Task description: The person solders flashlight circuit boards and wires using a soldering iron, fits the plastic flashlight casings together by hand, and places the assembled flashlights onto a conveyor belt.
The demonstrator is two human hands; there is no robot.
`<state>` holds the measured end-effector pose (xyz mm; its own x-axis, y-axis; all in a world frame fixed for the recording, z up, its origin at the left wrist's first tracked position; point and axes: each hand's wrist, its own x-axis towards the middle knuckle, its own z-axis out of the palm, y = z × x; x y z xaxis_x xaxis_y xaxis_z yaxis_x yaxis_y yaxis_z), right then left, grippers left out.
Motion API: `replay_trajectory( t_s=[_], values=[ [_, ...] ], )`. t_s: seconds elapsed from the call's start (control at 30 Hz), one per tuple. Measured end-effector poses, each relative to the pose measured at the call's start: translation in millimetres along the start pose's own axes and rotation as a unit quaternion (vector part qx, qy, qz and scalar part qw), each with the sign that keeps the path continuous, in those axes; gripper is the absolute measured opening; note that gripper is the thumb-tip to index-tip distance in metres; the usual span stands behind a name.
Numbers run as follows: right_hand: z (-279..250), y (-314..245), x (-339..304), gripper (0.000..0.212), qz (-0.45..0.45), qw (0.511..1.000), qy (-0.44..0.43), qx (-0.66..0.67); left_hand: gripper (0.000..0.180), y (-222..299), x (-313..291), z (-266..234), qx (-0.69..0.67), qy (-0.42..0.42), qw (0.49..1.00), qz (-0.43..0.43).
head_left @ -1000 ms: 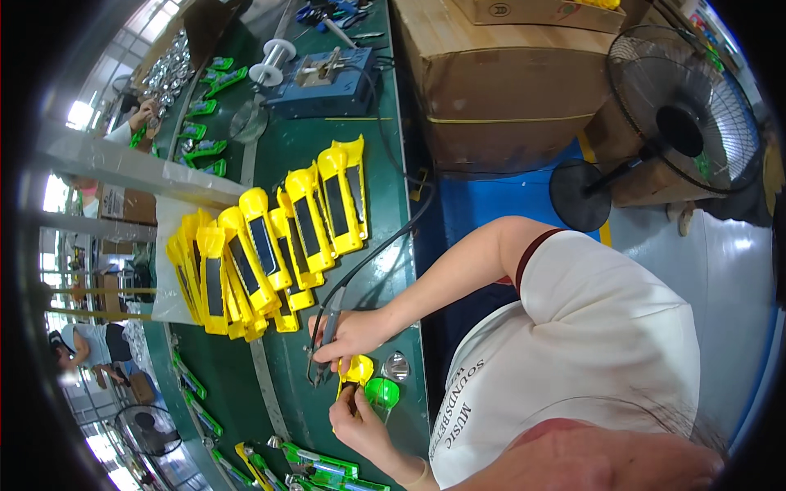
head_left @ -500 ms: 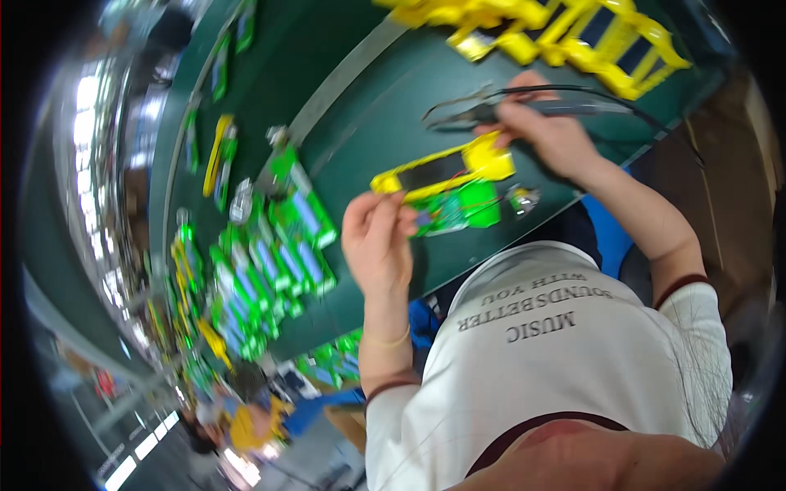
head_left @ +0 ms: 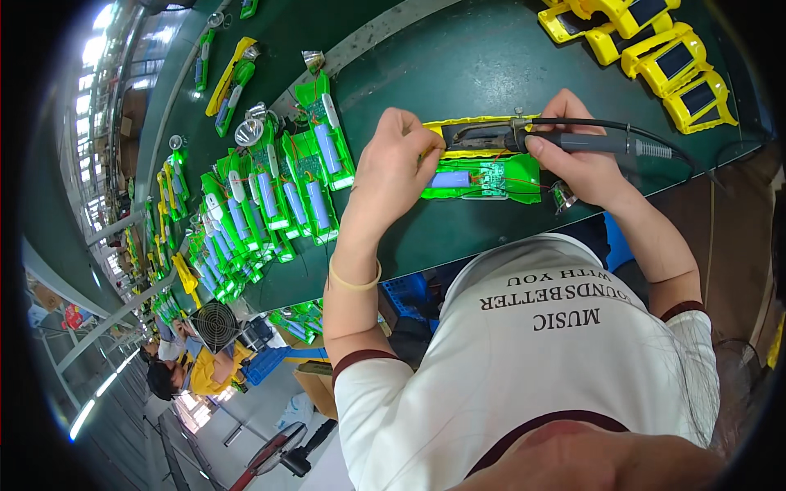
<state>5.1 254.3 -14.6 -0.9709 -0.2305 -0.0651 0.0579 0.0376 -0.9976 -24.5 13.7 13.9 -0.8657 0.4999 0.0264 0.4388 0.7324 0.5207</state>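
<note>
My left hand (head_left: 389, 168) is closed, its fingertips pinching the left end of a yellow plastic casing (head_left: 467, 154) with a dark panel. My right hand (head_left: 583, 168) grips a soldering iron (head_left: 602, 144) with a black cable; its tip points left over the casing. Just nearer to me lies a green half-shell (head_left: 524, 173) holding a blue cylindrical battery (head_left: 449, 179) and a small circuit board (head_left: 493, 178). Thin red wires run near the board. A small silvery reflector (head_left: 563, 196) sits by the shell's right end, below my right hand. Whether the tip touches anything, I cannot tell.
Several green half-shells with batteries (head_left: 266, 195) crowd the green table (head_left: 393, 237) on the left. Yellow casings (head_left: 675, 69) are heaped at the far right. Farther left, another person in yellow (head_left: 211, 372) sits near a round black fan grille (head_left: 216, 326).
The soldering iron has come down and nearer, from beyond the yellow casing to over it. The casing, tilted before, now lies nearly level. My left hand has moved to the far side.
</note>
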Motion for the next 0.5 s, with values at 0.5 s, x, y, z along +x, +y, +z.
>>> replay_trajectory(
  t_s=[0.5],
  values=[
    [0.8,0.6,2.7,0.026,-0.018,0.998,-0.002,-0.052,0.010,4.9,1.4,3.0,0.023,-0.010,0.999,-0.025]
  ],
)
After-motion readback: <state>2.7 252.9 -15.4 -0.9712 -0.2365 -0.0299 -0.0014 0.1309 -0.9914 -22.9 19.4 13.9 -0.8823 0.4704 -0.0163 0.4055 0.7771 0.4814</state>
